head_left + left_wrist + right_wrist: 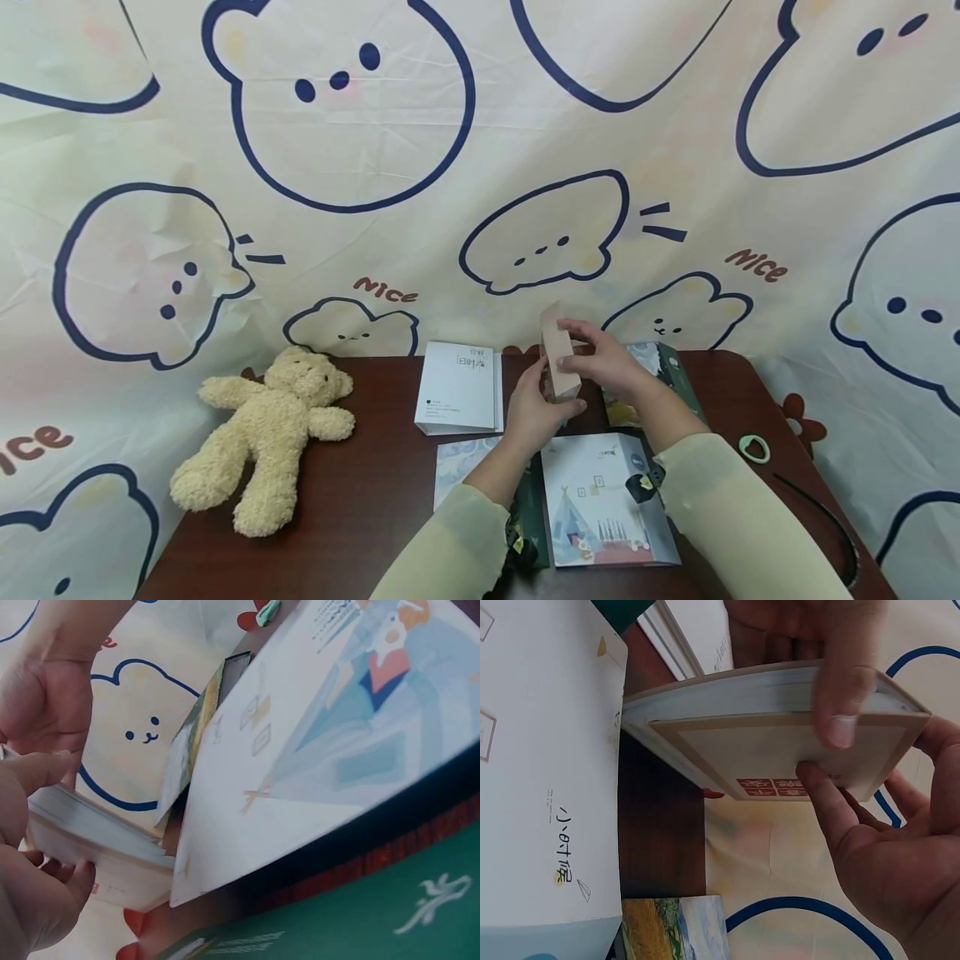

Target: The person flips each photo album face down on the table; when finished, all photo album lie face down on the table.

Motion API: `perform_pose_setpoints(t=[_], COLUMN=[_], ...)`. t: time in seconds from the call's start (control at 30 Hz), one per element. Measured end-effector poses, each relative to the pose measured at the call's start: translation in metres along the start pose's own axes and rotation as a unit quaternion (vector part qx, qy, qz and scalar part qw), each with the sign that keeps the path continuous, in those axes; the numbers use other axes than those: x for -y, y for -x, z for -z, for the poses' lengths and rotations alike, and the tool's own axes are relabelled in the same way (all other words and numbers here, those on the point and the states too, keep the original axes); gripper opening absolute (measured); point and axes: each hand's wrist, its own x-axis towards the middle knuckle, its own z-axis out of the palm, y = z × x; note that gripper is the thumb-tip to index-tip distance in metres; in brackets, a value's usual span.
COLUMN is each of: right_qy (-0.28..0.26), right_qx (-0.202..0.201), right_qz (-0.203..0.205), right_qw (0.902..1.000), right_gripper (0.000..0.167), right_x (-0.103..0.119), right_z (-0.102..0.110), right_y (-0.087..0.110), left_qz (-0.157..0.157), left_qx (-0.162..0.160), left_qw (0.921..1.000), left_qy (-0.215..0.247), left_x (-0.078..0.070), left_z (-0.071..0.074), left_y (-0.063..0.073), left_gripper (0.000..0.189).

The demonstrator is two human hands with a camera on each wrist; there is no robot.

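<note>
Both hands hold a thick beige book upright near the back of the table. Its page edges and a cover with a red block of characters show in the right wrist view. My left hand grips the lower part, its thumb laid across the page edge. On the book's right side, my right hand pinches it between thumb and fingers. In front of the hands lies a white illustrated book. Behind my right forearm is a book with a painted landscape cover.
A white book is to the left of the hands, with a blue-and-white cover below it. A cream teddy bear lies at the left. On the right are a pale green ring and a black cord. A printed cloth hangs behind the table.
</note>
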Motion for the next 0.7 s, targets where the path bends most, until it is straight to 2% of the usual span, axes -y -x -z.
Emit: perform_pose_setpoints(t=[0.2,0.4,0.57,0.7], right_qy=[-0.006,0.003,0.000,-0.003], right_qx=[-0.012,-0.027,-0.033,-0.033], right_qz=[-0.001,-0.010,-0.016,-0.019], right_qw=[0.9999,0.9996,0.9993,0.9993], right_gripper=[0.075,0.077,0.077,0.078], right_x=[-0.001,-0.002,-0.005,-0.009], right_z=[0.001,-0.001,0.000,0.002], right_y=[0.002,0.004,0.005,0.005], left_qz=[0.003,0.025,0.029,0.047], left_qx=[0.009,0.012,0.024,0.034], left_qw=[0.9998,0.9993,0.9990,0.9980], left_qy=[-0.019,-0.025,-0.023,-0.027], left_x=[0.005,0.009,0.016,0.022], left_z=[-0.001,0.002,0.003,0.005], left_y=[0.000,-0.001,-0.003,-0.004], left_gripper=[0.087,0.092,0.096,0.097])
